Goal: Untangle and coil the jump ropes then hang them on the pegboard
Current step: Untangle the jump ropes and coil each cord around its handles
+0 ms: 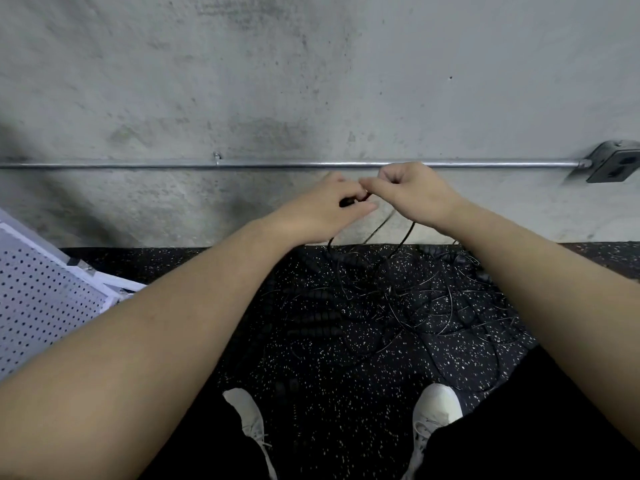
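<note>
The jump ropes lie as one loose snarl on the black speckled floor mat, between the person's feet and the foot of the concrete wall. Thin black cords cross and loop over each other in many places, and several ribbed black handles lie in a rough row at the left of the heap. Nothing looks coiled yet and nothing hangs, so by my reading the task is at its early stage: the untangling is in hand, while coiling and hanging are all to come.

A few strands rise out of the heap to the two hands, which meet above it, in front of the wall. The left hand has its fingers curled round a dark piece, probably a handle end or a bunch of cord. The right hand is closed, with its fingertips pinching the cord right beside the left; how many strands each holds I cannot tell.

The white pegboard lies tilted at the left edge, well apart from the ropes, with no rope on the part that shows. A metal conduit runs along the wall to an outlet box.
</note>
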Available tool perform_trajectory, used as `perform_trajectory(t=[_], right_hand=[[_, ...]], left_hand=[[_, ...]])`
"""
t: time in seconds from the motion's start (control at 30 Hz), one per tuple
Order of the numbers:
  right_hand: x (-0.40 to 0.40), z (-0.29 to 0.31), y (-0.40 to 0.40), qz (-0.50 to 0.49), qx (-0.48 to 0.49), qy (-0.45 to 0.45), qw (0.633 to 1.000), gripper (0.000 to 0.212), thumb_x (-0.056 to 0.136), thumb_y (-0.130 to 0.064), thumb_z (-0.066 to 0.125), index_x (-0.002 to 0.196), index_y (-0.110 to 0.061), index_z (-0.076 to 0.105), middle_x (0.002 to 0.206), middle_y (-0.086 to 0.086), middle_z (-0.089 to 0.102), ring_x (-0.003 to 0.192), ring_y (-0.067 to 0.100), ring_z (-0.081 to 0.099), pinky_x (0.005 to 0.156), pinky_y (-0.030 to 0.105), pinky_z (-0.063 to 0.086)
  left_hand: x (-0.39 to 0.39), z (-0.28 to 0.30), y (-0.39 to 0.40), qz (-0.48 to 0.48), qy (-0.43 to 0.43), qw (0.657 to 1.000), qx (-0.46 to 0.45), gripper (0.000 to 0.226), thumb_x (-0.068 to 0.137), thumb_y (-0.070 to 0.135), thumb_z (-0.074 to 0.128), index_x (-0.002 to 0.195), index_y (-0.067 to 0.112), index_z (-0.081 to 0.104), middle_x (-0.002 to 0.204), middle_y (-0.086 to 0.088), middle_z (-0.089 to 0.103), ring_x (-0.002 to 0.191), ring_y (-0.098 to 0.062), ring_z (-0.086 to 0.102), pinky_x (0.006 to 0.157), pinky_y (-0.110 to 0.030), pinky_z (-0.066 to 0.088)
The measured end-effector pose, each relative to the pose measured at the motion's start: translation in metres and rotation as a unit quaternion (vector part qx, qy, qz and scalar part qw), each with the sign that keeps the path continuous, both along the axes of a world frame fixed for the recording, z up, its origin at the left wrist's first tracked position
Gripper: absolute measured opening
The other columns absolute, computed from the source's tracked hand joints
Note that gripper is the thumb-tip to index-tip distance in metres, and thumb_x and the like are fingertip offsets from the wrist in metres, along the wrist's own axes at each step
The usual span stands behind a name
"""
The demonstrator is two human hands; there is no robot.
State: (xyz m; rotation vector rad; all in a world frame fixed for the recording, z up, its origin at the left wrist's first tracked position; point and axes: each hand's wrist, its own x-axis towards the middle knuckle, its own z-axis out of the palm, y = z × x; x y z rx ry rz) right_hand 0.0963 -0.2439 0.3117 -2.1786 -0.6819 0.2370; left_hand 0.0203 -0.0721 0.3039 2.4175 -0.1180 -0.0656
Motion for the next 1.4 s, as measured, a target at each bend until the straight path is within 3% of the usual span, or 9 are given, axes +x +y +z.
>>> perform_trajectory(t=[0.13,0.23,0.37,0.53,0.77,0.93,1.03,1.2,1.4], right_hand=[[-0.002,-0.001,0.0,-0.009,0.036,0.067,0.997,0.054,0.102,-0.056,0.044,0.061,-0.02,0.044,0.048,-0.009,0.036,0.047,0.01,0.037,0.052,0.02,0.037],[-0.003,-0.003,-0.011,0.034,0.035,0.128,0.991,0.068,0.105,-0.06,0.029,0.073,-0.008,0.06,0.06,0.004,0.06,0.068,0.024,0.067,0.083,0.036,0.057],[-0.002,-0.015,-0.029,0.119,-0.189,0.192,0.956,0.054,0.104,-0.06,0.033,0.115,-0.02,0.068,0.105,-0.013,0.072,0.1,0.002,0.065,0.101,0.039,0.05],[0.002,-0.028,-0.04,0.189,-0.344,0.187,0.901,0.028,0.107,-0.041,0.043,0.112,-0.029,0.067,0.12,-0.011,0.07,0.111,0.008,0.064,0.11,0.044,0.04],[0.003,-0.01,-0.031,0.06,-0.162,0.037,0.984,0.029,0.106,-0.037,0.046,0.09,-0.022,0.065,0.073,0.006,0.069,0.073,0.019,0.063,0.073,0.028,0.047],[0.008,-0.004,-0.035,0.054,-0.16,0.019,0.986,0.026,0.103,-0.04,0.051,0.09,-0.029,0.07,0.083,-0.007,0.062,0.076,0.013,0.055,0.071,0.026,0.043],[0.007,-0.008,-0.033,0.077,-0.18,0.035,0.98,0.021,0.101,-0.037,0.056,0.095,-0.03,0.075,0.103,-0.015,0.07,0.097,0.006,0.059,0.081,0.017,0.039],[0.004,-0.006,-0.022,0.093,-0.128,0.034,0.987,0.018,0.1,-0.032,0.059,0.089,-0.034,0.073,0.068,-0.035,0.063,0.068,-0.018,0.055,0.065,0.004,0.035],[0.002,-0.012,-0.031,0.076,-0.124,0.094,0.985,0.04,0.096,-0.059,0.055,0.089,-0.023,0.07,0.064,-0.003,0.063,0.059,0.012,0.059,0.074,0.028,0.049]], left_hand=[[0.007,-0.006,0.006,0.02,-0.062,0.997,-0.033,0.03,0.103,0.041,0.056,0.073,0.036,0.056,0.092,0.01,0.049,0.078,-0.003,0.05,0.078,-0.027,0.041],[0.009,-0.006,0.02,0.078,-0.101,0.99,-0.057,0.032,0.103,0.04,0.055,0.072,0.033,0.059,0.09,0.006,0.052,0.079,0.0,0.051,0.077,-0.029,0.04],[0.004,-0.001,0.033,0.166,-0.113,0.972,-0.119,0.032,0.105,0.035,0.053,0.086,0.013,0.066,0.07,0.013,0.051,0.063,-0.004,0.047,0.063,-0.033,0.043],[-0.002,0.004,0.048,0.245,-0.09,0.949,-0.174,0.036,0.106,0.036,0.052,0.073,0.023,0.056,0.061,0.005,0.043,0.06,-0.015,0.047,0.054,-0.03,0.043],[-0.005,-0.007,0.073,0.251,0.045,0.964,-0.073,0.02,0.099,0.04,0.063,0.103,0.021,0.065,0.078,-0.002,0.056,0.061,-0.022,0.051,0.056,-0.028,0.044],[-0.013,-0.01,0.06,0.154,0.158,0.974,0.042,0.074,0.086,0.05,0.077,0.148,0.033,0.042,0.1,-0.005,0.066,0.073,-0.019,0.061,0.065,-0.026,0.046],[-0.01,-0.012,0.044,0.097,0.123,0.986,0.055,0.071,0.082,0.058,0.076,0.145,0.044,0.046,0.144,-0.004,0.047,0.104,-0.023,0.066,0.091,-0.027,0.05],[-0.006,-0.01,0.003,0.01,0.052,0.998,0.042,0.024,0.096,0.055,0.06,0.107,0.034,0.067,0.114,0.005,0.044,0.092,-0.011,0.057,0.085,-0.03,0.046],[0.001,-0.012,0.002,0.011,-0.008,0.996,0.089,0.026,0.102,0.054,0.049,0.085,0.037,0.06,0.118,0.01,0.049,0.096,-0.01,0.056,0.077,-0.029,0.041]])
